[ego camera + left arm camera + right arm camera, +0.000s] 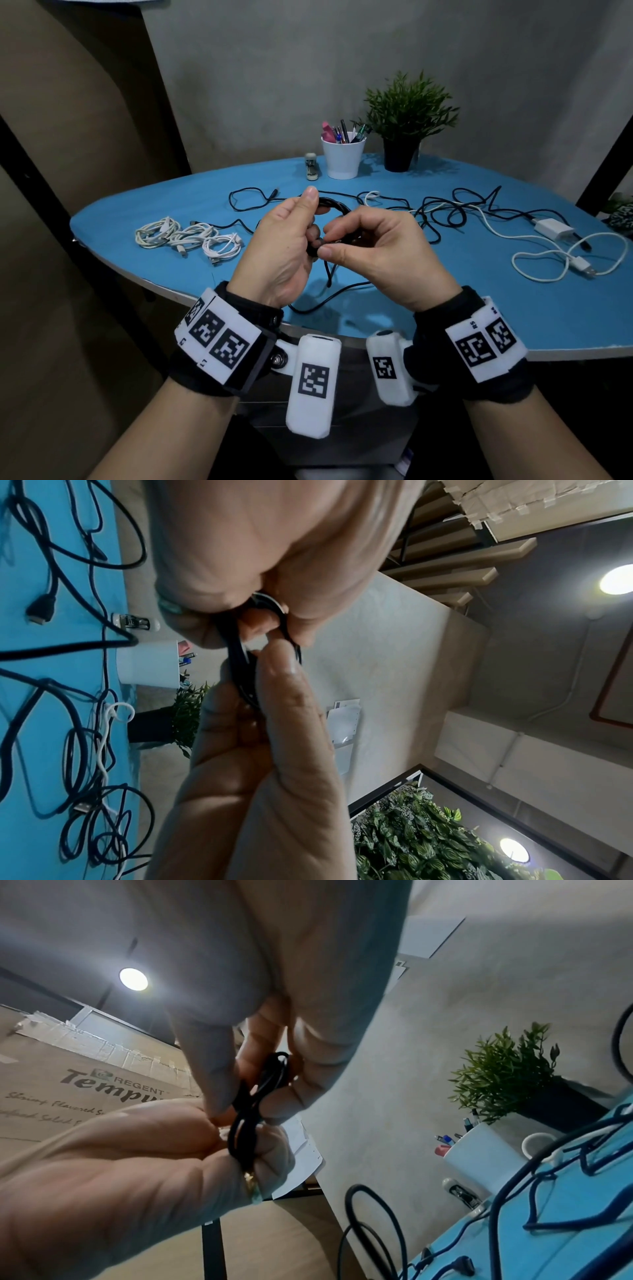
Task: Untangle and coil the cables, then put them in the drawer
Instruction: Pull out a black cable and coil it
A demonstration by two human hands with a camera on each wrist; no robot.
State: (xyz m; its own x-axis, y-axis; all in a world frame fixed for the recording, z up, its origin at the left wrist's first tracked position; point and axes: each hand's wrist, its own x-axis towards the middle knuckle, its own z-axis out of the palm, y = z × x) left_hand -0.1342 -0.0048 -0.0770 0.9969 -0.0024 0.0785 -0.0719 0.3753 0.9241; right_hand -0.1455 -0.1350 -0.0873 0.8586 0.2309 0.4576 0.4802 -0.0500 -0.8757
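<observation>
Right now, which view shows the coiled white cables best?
The head view: the white coils lie whole on the table, left of the left hand. Neither wrist view shows them.

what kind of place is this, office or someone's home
Probably a small office or study corner, though a home desk is possible. A blue-topped desk carries a white cup of pens, a small stapler and a potted green plant against a bare grey wall.
</observation>
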